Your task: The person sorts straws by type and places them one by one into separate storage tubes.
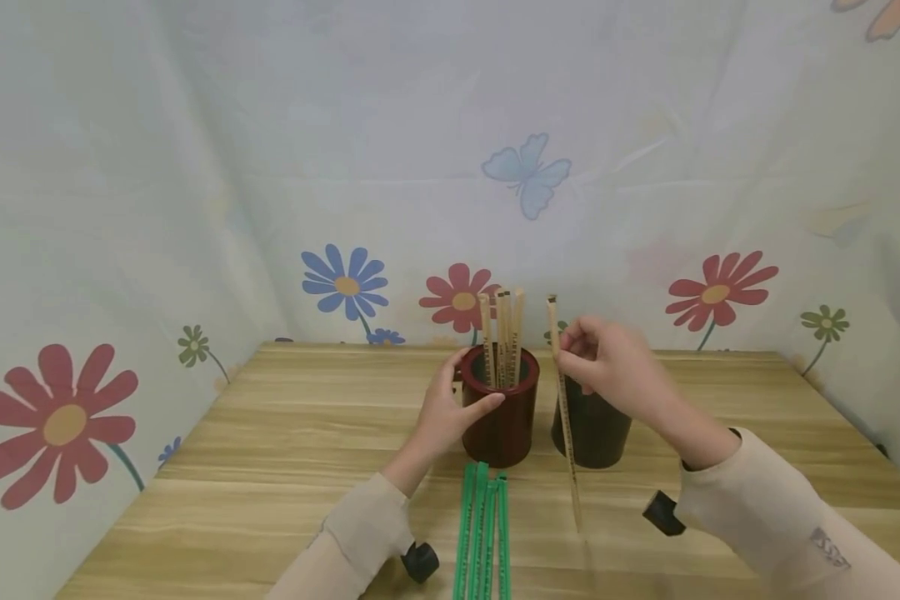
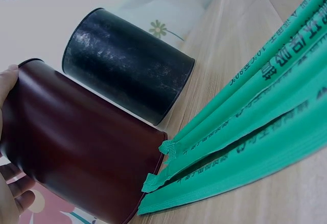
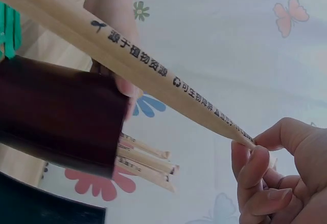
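My left hand (image 1: 450, 400) grips a dark red cup (image 1: 498, 429) by its side, thumb along the near rim. Several brown paper-wrapped straws (image 1: 504, 342) stand upright in that cup. Between thumb and fingers, my right hand (image 1: 607, 362) pinches another brown paper-wrapped straw (image 3: 148, 68) near its upper end. That straw hangs almost upright in front of a black cup (image 1: 596, 429), its lower end reaching toward me. The right wrist view shows print along its wrapper. In the left wrist view, the black cup (image 2: 127, 65) stands beside the red cup (image 2: 76, 142).
Several green-wrapped straws (image 1: 482, 533) lie side by side on the wooden table (image 1: 307, 433), their far ends close to the red cup's base. Behind the table's back edge hangs a cloth (image 1: 390, 150) printed with flowers and butterflies.
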The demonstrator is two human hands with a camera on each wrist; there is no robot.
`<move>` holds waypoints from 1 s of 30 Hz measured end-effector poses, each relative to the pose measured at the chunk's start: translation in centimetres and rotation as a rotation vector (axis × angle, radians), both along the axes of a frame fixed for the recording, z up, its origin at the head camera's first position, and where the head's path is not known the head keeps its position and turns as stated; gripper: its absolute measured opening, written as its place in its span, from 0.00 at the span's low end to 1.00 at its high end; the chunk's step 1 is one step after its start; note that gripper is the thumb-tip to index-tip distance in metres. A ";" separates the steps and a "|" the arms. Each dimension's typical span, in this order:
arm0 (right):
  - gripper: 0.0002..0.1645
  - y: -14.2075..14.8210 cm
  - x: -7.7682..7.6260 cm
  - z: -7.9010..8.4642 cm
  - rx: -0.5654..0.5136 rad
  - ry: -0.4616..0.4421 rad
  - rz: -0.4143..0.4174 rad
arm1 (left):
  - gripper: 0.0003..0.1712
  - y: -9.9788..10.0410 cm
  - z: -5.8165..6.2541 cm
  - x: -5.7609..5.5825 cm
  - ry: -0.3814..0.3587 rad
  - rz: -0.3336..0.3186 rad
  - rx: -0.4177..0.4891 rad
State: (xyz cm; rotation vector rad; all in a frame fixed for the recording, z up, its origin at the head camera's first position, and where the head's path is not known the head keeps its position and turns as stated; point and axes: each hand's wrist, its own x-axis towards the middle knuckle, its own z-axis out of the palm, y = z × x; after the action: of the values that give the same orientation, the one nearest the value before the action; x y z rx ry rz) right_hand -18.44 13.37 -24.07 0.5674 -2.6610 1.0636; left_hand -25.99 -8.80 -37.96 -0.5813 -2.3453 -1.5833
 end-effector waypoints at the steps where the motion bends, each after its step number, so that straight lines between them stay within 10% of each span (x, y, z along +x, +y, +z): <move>1: 0.07 0.0 -0.1 0.4 0.007 0.003 -0.008 | 0.49 0.0 0.0 0.0 -0.001 0.000 0.000; 15: 0.11 0.4 -2.3 5.5 -0.044 0.077 -0.079 | 0.50 0.1 0.2 0.2 -0.008 0.006 -0.011; 30: 0.11 0.1 -5.4 6.9 -0.186 0.165 -0.152 | 0.49 0.1 0.1 0.4 -0.018 -0.006 0.004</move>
State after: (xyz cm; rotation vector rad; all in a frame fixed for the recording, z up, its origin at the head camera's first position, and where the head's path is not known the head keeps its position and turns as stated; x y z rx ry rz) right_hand -23.85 13.42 -17.18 0.3908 -2.3893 1.1507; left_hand -25.59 -8.73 -37.84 -0.5757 -2.3546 -1.6022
